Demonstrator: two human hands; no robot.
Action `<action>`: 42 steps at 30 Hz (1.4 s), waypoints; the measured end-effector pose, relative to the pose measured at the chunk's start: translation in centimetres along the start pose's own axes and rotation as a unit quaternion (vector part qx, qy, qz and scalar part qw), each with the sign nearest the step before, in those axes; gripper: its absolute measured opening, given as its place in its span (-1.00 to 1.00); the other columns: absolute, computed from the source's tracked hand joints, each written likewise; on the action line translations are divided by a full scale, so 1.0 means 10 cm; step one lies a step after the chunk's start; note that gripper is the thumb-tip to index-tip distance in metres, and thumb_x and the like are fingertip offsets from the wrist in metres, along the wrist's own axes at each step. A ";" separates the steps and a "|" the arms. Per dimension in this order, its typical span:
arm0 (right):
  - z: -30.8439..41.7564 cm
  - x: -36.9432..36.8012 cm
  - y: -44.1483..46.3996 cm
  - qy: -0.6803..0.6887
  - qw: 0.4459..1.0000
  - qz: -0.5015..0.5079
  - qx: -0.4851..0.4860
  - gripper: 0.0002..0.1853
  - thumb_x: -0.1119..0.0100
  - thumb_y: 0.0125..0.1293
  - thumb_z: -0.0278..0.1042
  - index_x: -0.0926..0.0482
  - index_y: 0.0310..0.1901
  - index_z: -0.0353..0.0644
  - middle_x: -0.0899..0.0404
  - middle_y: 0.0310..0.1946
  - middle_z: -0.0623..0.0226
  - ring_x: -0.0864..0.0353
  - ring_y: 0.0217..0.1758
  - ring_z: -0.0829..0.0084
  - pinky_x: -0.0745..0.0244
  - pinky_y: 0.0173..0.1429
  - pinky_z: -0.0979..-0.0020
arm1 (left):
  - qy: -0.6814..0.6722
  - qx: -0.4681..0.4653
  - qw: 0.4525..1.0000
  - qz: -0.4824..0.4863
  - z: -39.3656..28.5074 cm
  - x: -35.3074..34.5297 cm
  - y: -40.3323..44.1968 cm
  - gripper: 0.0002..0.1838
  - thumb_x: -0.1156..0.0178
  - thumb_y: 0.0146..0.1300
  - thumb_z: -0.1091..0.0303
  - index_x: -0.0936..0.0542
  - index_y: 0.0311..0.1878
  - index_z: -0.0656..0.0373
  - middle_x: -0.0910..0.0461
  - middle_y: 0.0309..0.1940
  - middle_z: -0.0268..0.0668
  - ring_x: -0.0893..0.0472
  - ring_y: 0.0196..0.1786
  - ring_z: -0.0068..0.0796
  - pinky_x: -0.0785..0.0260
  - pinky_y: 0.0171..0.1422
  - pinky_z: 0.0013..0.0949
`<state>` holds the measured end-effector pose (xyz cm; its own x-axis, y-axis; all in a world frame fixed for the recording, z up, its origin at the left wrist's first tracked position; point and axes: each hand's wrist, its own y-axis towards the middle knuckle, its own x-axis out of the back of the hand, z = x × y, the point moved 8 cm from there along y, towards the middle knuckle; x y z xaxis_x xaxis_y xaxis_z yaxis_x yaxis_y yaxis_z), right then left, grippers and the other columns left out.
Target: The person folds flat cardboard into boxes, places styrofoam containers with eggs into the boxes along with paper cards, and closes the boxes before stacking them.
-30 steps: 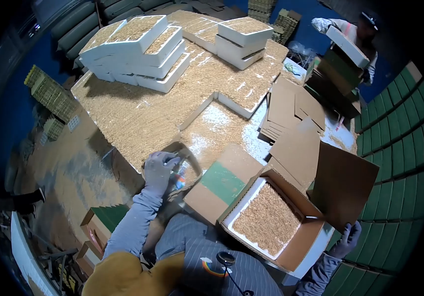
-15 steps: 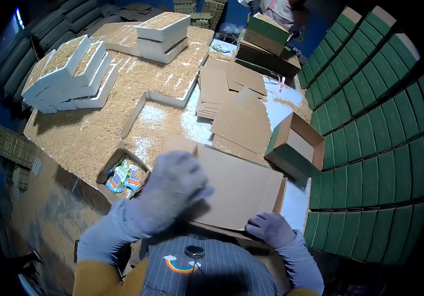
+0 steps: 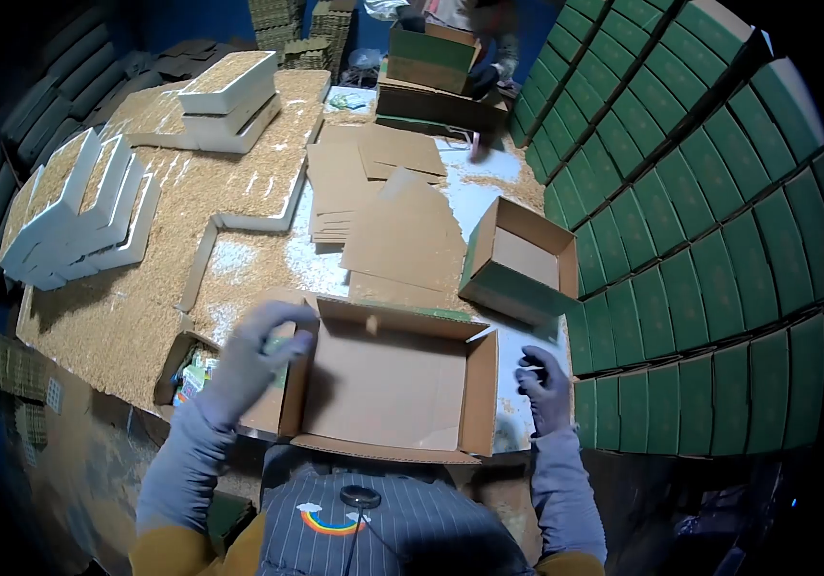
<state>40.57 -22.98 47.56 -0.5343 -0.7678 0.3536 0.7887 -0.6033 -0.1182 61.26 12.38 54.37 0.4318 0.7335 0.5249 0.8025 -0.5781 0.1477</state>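
Note:
A cardboard box lies in front of me with its top uncovered and a flat cardboard bottom showing inside. At its left wall is my left hand in a pale glove, thumb and fingers apart, nothing held; whether it touches the wall I cannot tell. My right hand, also gloved, is off the box's right side with fingers bent and apart, holding nothing. A small blurred tan bit shows against the box's far wall. Left of the box, a small carton with colourful packets is partly hidden by my left forearm.
Flat cardboard sheets lie beyond the box, beside another open green box. Stacked green boxes line the right side. White foam trays stand on the grain-like layer at left. Another person's hand is at boxes on the far side.
The cardboard sheet over the box has gone down, so the inside shows. My right hand has let go of the edge and moved off right; my left hand has moved left. The view has shifted.

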 end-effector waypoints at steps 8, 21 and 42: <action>-0.79 -1.38 -0.19 0.243 0.899 0.210 -0.298 -0.31 -0.39 0.21 -0.17 -0.29 0.29 -0.20 -0.54 0.06 0.23 -0.54 0.12 0.35 -0.46 0.22 0.37 | -0.065 0.298 0.936 0.174 1.21 -1.03 -0.50 -0.21 -0.30 0.23 0.00 -0.29 0.31 0.43 -0.49 0.16 0.09 -0.49 0.22 -0.12 -0.33 0.30 -0.21; -1.08 0.01 -0.46 0.532 0.837 -0.056 -0.114 -0.28 -0.25 0.26 -0.22 -0.15 0.40 -0.13 -0.40 0.23 0.12 -0.50 0.21 0.17 -0.49 0.25 0.09 | -0.172 0.051 0.973 0.148 0.36 -1.61 0.99 -0.51 -0.15 0.38 0.15 -0.44 0.22 0.33 -0.57 0.03 0.01 -0.55 0.10 -0.24 -0.38 0.22 -0.33; -1.45 1.50 1.75 0.376 0.921 -0.052 -0.086 -0.29 -0.25 0.30 -0.13 -0.19 0.39 -0.20 -0.42 0.16 0.25 -0.45 0.18 0.37 -0.40 0.26 0.32 | -0.070 0.185 0.889 0.412 1.39 -3.53 2.70 0.06 -0.31 0.21 0.01 0.16 0.57 0.08 -0.44 0.26 0.02 -0.55 0.13 -0.18 -0.35 0.24 -0.24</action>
<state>41.95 -48.18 37.31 -0.7145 -0.5970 -0.3648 0.6963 -0.6575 -0.2879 73.44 -24.13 28.21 0.9625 0.1667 0.2139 0.2586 -0.8019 -0.5386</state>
